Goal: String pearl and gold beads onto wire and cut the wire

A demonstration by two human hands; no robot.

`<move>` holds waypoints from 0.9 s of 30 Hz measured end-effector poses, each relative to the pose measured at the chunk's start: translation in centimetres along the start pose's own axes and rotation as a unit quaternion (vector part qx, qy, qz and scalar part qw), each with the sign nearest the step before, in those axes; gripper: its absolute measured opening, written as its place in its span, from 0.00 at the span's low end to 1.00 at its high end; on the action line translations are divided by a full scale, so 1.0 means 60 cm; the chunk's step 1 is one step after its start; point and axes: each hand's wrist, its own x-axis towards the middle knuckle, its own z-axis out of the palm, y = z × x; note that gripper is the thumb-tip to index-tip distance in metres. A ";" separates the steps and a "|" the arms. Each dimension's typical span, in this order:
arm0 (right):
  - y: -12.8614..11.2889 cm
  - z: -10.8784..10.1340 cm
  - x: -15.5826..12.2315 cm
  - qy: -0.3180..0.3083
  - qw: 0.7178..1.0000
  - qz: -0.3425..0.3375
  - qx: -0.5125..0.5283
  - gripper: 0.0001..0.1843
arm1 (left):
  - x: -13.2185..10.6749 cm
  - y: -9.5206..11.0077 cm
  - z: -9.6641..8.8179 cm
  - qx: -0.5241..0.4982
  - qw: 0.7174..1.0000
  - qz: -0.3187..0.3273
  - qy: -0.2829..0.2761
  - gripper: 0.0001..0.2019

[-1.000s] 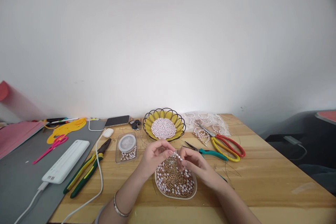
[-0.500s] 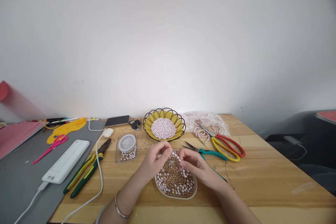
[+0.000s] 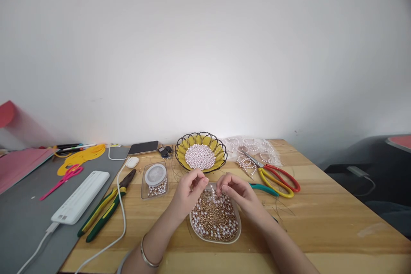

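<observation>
A short strand of pearly beads (image 3: 213, 195) hangs in a curve between my two hands, above a white tub (image 3: 237, 231) of small gold beads (image 3: 213, 218) and larger pale pearls. My left hand (image 3: 190, 192) has thumb and forefinger pinched at the strand's upper end. Opposite it, my right hand (image 3: 239, 192) also pinches with thumb and forefinger, just above the lower part of the strand. What lies between those right fingertips is too small to make out. Behind my right hand, teal-handled pliers (image 3: 266, 189) are partly covered.
A yellow basket (image 3: 180, 154) of pale beads stands behind the tub. To the right lie red-and-yellow-handled scissors (image 3: 278, 180) and bead strands on plastic (image 3: 250, 147). A clear bead box (image 3: 156, 180), green-yellow pliers (image 3: 107, 205), a white cable (image 3: 124, 218) and a power bank (image 3: 80, 197) are left.
My right hand has moved up slightly, and its fingertips are now level with my left ones. The strand, earlier stretched between both hands, now droops lower over the tub.
</observation>
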 end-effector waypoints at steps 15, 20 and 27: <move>0.021 -0.004 0.005 -0.002 0.999 0.003 -0.034 0.18 | -0.001 -0.020 0.012 0.011 0.998 -0.059 -0.036 0.09; 0.030 -0.001 0.003 0.013 0.999 0.010 -0.041 0.19 | -0.003 -0.019 0.023 -0.056 0.992 -0.098 -0.050 0.12; 0.023 0.003 0.001 0.040 0.996 -0.005 -0.085 0.19 | 0.000 -0.019 0.031 -0.142 0.981 -0.128 -0.041 0.19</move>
